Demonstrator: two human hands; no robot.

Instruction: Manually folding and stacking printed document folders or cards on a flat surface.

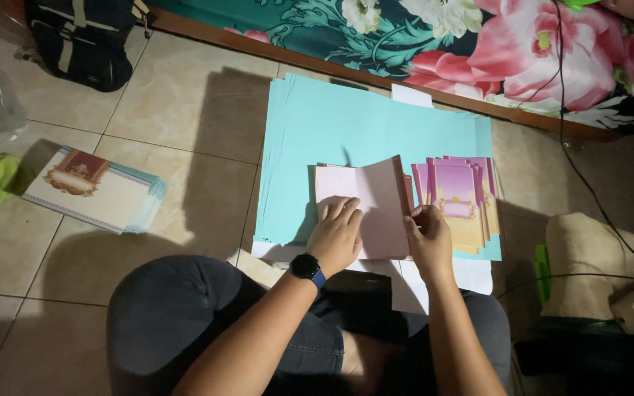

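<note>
At frame centre, the left hand lies flat, fingers spread, on a pink folded card. Beside it, the right hand curls, fingers seemingly pinching the card's right edge above turquoise sheets.

A bright light from above washes the teal paper sheets while edges fall into dim, grainy, soft shadow.

Bare tiles left; card fan right

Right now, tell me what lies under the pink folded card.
The pink folded card rests on a stack of turquoise sheets, pressed flat by the left hand. White paper shows below; anything directly beneath the card is covered.
</note>
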